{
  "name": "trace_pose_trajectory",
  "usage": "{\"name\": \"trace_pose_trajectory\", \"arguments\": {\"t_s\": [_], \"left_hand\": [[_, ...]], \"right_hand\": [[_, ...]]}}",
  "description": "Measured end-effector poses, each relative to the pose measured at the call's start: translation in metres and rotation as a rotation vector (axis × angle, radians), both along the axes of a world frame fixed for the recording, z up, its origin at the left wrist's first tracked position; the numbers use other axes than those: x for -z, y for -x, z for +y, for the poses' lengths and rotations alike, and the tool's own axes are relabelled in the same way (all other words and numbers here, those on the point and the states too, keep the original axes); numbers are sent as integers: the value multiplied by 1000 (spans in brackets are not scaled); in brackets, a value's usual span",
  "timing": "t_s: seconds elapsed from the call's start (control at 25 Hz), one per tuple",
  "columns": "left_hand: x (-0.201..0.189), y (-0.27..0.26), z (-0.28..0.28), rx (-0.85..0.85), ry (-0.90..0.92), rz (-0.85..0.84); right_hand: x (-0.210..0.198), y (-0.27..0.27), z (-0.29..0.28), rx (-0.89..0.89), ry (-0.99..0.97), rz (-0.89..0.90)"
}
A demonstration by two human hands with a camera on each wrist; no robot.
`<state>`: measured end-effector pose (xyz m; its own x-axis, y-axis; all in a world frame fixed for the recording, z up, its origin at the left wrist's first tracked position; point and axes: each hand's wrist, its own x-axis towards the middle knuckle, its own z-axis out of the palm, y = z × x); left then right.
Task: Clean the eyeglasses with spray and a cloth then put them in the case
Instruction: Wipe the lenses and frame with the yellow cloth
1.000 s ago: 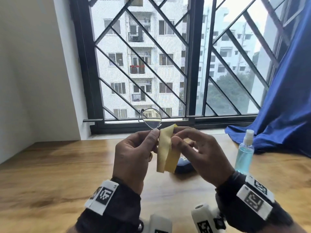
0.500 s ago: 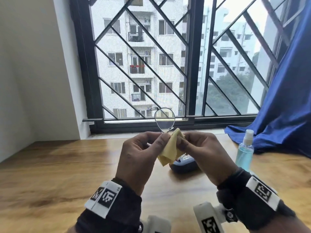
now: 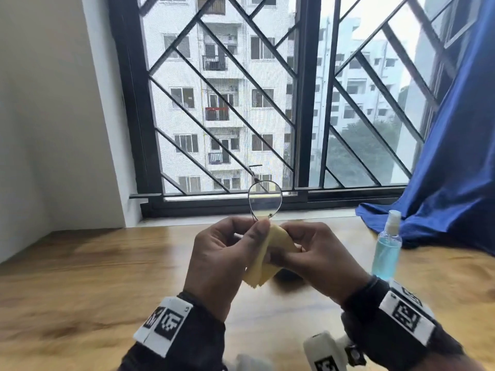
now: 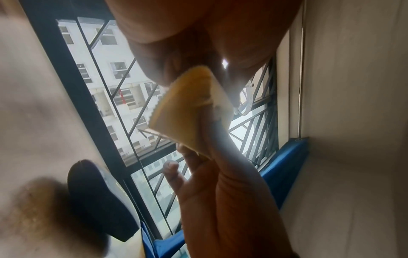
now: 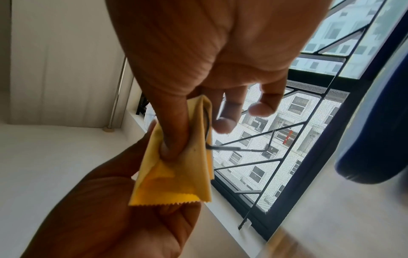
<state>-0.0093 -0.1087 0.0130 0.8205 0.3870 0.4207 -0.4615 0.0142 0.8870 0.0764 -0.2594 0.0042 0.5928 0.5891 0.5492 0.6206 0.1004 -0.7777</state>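
Observation:
In the head view both hands hold thin wire-rimmed eyeglasses point(image 3: 265, 200) above the wooden table point(image 3: 80, 277). My left hand point(image 3: 257, 226) pinches the frame just below the one bare lens, which stands upright against the window. My right hand point(image 3: 284, 236) pinches a folded yellow cloth point(image 3: 267, 261) around the other lens, which is hidden. In the right wrist view the thumb presses into the cloth point(image 5: 176, 165) and a thin temple arm point(image 5: 238, 148) sticks out. The dark case point(image 4: 99, 200) lies on the table, mostly hidden behind my hands in the head view.
A clear spray bottle point(image 3: 387, 250) of blue liquid stands on the table to the right of my hands. A blue curtain point(image 3: 442, 183) spills onto the table's far right corner. A barred window point(image 3: 227, 103) runs along the back, with a white wall on the left.
The bare lens has shifted right and turned more upright. The cloth, hanging long a second ago, is now bunched around the other lens between closer hands.

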Motion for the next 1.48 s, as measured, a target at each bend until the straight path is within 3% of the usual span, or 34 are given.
{"name": "trace_pose_trajectory", "arguments": {"t_s": [0.2,0.48,0.68,0.88,1.0,1.24,1.36,1.48], "left_hand": [[1,-2,9,-37,-115,13],[2,-6,16,-73,-71,-3],[-2,-5,15,-144,6,-17],[5,-4,8,-47,-33,20],[6,-7,9,-89,-66,7],[4,-11,16,-185,37,-3],[3,-11,18,-160,93,-9],[5,-8,11,-88,25,0]], "right_hand": [[0,-2,1,60,-23,13],[3,-5,1,-12,28,40],[0,-6,-2,65,15,56],[5,-3,4,102,-8,93],[5,-8,3,116,-44,71],[5,-10,2,-9,-32,69],[4,-8,1,40,-11,52],[5,-7,3,113,-22,66]]}}
